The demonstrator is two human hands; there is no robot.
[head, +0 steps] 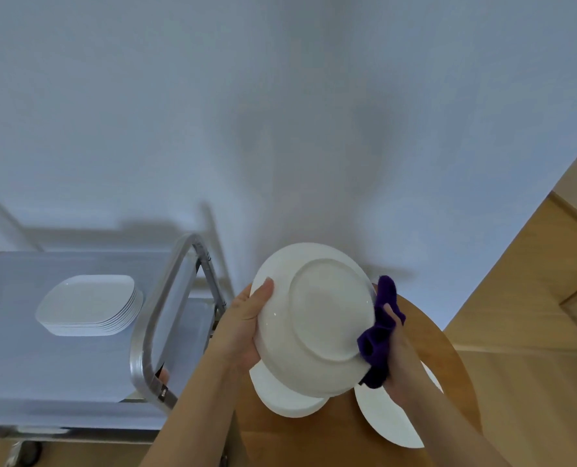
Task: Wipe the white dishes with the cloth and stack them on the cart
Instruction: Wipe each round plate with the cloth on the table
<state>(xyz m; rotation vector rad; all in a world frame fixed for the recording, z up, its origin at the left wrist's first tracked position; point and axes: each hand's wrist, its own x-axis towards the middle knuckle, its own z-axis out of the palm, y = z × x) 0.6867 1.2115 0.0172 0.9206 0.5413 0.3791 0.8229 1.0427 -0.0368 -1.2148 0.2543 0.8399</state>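
Left hand [246, 326] grip: thumb curled over rim of round white plate [317, 318], held tilted, underside up, above bench [314, 439]. Right hand [396, 362] grip: fingers closed on bunched purple cloth [379, 335], cloth pressed against plate's right edge. Under held plate, two more white plates on round wooden bench: one lower left [283, 397], one lower right [391, 421]. Left of bench, metal cart [152, 332]; stack of square white plates [90, 305] on its top shelf.
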